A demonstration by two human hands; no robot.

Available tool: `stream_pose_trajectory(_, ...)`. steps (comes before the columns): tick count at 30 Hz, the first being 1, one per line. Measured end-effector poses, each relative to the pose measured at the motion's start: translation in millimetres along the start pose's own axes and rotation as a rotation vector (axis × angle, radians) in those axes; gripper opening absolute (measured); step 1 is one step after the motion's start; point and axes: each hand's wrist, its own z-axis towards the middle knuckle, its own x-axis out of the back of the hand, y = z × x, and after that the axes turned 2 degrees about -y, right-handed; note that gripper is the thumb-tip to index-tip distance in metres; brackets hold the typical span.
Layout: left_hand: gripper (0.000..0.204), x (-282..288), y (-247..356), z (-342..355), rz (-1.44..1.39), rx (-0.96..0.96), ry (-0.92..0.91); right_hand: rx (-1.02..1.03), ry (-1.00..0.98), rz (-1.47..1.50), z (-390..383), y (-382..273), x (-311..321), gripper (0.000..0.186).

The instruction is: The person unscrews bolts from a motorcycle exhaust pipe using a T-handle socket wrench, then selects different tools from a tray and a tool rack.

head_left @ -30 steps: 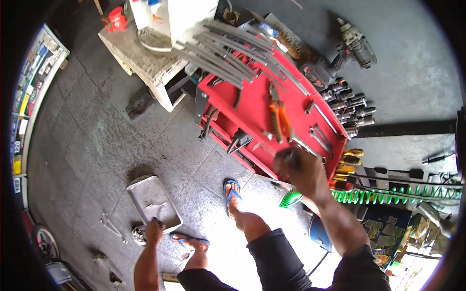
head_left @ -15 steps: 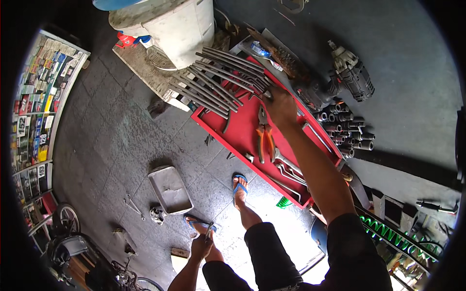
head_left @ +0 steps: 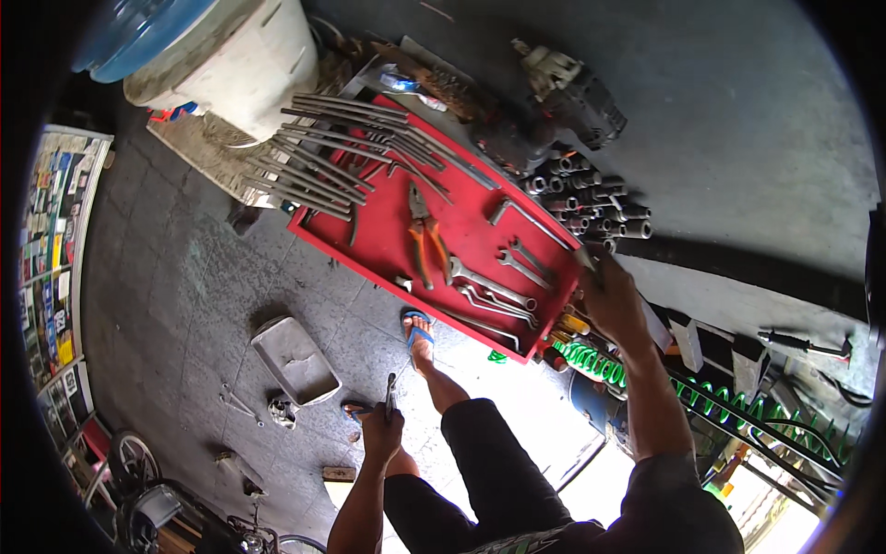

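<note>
My left hand (head_left: pixel 380 436), low in the picture above my leg, is closed around a slim dark metal hand tool (head_left: pixel 391 392) whose exact kind I cannot make out. Beyond the right end of the red tool tray (head_left: pixel 369 238), my right hand (head_left: pixel 611 300) reaches to the tray's far right corner; its fingertips are partly hidden. In the tray lie orange-handled pliers (head_left: pixel 425 242), a combination wrench (head_left: pixel 494 284), small open-end wrenches (head_left: pixel 526 263), an L-shaped wrench (head_left: pixel 531 220) and several long metal rods (head_left: pixel 318 166) spread at its left end.
Several sockets (head_left: pixel 591 208) and an impact wrench (head_left: pixel 577 97) lie behind the tray. A white bucket (head_left: pixel 240 74) stands back left. Yellow-handled screwdrivers (head_left: pixel 574 323) and a green coiled hose (head_left: pixel 600 365) are by my right hand. A grey metal pan (head_left: pixel 295 360) rests on the floor.
My right hand has left the rods in the tray and moved to the tray's right end. My left hand still holds its tool, now raised a little. The view has shifted right.
</note>
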Motion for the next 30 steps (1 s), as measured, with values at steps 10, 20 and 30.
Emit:
stream_pose_trajectory(10,0.025,-9,11,-2,0.072,-0.021,-0.050,0.052,0.152,-0.261,41,73,31,0.024)
stream_pose_trajectory(20,0.023,-9,55,5,-0.031,-0.171,-0.016,0.161,0.275,-0.299,62,96,14,0.026)
stream_pose_trajectory(30,0.022,-9,182,22,-0.620,0.034,-0.165,0.124,0.314,-0.400,40,74,31,0.023)
